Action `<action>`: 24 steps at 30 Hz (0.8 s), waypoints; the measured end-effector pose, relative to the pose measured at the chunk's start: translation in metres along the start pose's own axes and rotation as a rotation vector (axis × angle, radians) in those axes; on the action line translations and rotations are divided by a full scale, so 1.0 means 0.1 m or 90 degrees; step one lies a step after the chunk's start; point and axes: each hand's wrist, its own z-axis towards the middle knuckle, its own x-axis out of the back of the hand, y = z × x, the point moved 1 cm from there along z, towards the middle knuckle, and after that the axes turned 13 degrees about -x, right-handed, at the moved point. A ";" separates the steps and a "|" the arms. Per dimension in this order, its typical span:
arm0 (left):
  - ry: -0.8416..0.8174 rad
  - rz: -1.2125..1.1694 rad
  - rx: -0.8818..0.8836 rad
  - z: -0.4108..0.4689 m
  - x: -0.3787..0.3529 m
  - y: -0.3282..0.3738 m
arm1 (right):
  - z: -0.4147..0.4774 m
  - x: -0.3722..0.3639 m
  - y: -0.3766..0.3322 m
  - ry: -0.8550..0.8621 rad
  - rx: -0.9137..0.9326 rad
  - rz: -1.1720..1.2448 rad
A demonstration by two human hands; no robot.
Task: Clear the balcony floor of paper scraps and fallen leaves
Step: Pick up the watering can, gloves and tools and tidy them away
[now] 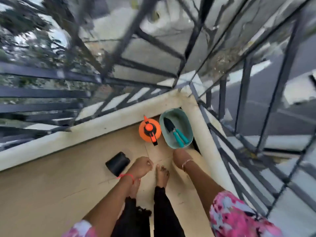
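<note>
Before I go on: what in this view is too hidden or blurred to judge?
Head view only:
Left hand: fingers curled; whether they hold a scrap is too small to tell.
Right hand: fingers hidden behind its own back, near the tub.
Floor under the legs: covered, so scraps there unknown.
Railing and beyond: motion blur.

Pink floral sleeves [239,218]; black trousers [164,211]; red wrist thread [126,176]; bracelet [187,162].
</note>
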 end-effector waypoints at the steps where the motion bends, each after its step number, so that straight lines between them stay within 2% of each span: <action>1: 0.013 0.023 -0.005 -0.26 0.17 0.15 | -0.32 0.16 -0.07 -0.001 0.012 -0.035; 4: 0.095 0.082 -0.040 -1.09 0.71 0.49 | -1.36 0.71 -0.45 0.055 0.073 -0.089; 6: 0.166 0.097 -0.060 -1.73 1.01 0.59 | -2.05 0.98 -0.85 0.117 0.157 -0.154; 8: 0.245 0.117 -0.083 -2.30 1.27 0.64 | -2.61 1.13 -1.27 0.181 0.249 -0.221; 12: 0.403 0.152 -0.081 -3.27 1.60 0.40 | -3.40 1.06 -2.08 0.218 0.404 -0.338; 16: 0.514 0.169 0.007 -4.15 1.92 -0.35 | -4.00 0.61 -3.08 0.204 0.518 -0.444; 24: 0.600 0.082 0.151 -5.57 2.42 -2.50 | -4.77 -0.79 -5.13 0.159 0.654 -0.542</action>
